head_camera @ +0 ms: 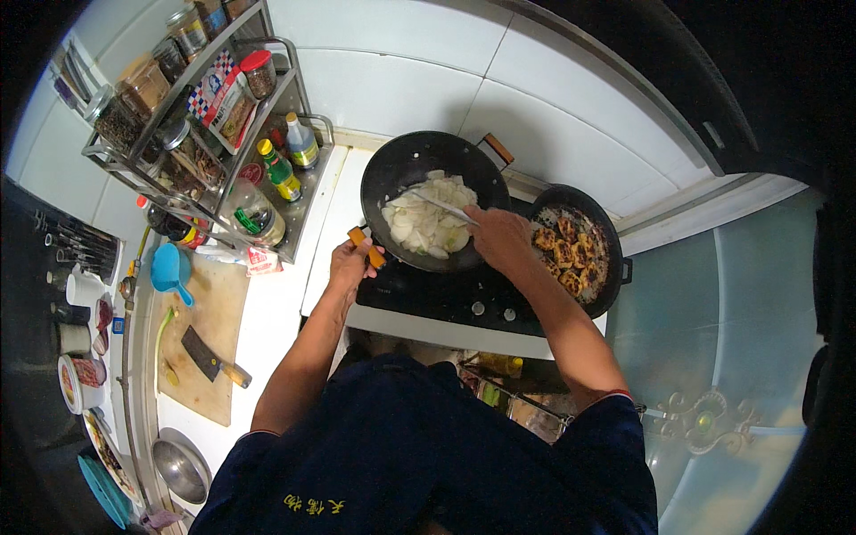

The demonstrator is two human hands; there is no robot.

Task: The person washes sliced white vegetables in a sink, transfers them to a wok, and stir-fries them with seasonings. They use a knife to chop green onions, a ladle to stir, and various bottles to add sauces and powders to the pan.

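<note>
A black wok (394,160) stands over the left part of the stove, holding pale sliced vegetable (428,221). My left hand (353,264) grips the wok's near wooden handle (366,249). In my right hand (501,237) is a metal cooking utensil (441,206), its far end among the slices; its head is hidden by them. To the right, partly behind my right forearm, a second black pan (612,267) holds browned pieces of food (565,251).
At left are a cutting board (221,301) with a cleaver (204,354), a blue scoop (170,267) and a metal bowl (180,468). A metal rack (294,87) of jars and bottles borders the wok's left side. Tiled wall (401,80) rises behind the stove (435,294).
</note>
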